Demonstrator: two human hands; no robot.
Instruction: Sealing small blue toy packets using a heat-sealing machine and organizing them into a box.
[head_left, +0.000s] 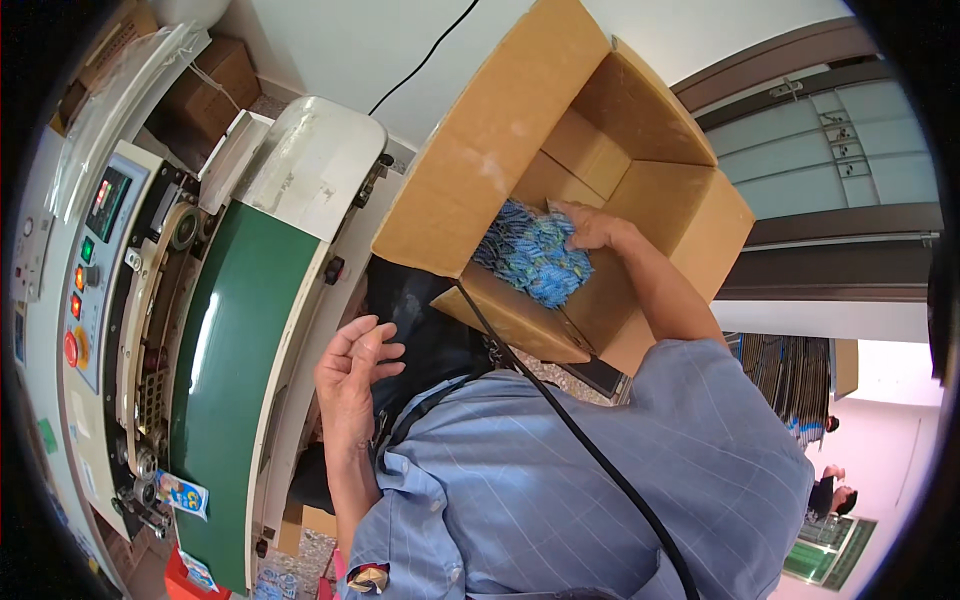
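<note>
My right hand [592,226] reaches into a large open cardboard box [683,195]. Its fingers rest at the edge of a heap of blue-and-white striped pieces [538,258], which look like small packets or strips. Some fingertips are lost against the heap, so a grip on a piece cannot be made out. Over my lap, my left hand [352,372] is raised with nothing in it, its fingers loosely bent and apart. It is between the box and a machine's green conveyor belt [238,330].
Left of me stands the machine, with a control panel [97,265] of lit buttons. Blue-and-white packets [183,494] lie at the belt's near end, above a red bin [180,578]. A black cord [590,445] crosses my front. Other people [835,490] are far off at right.
</note>
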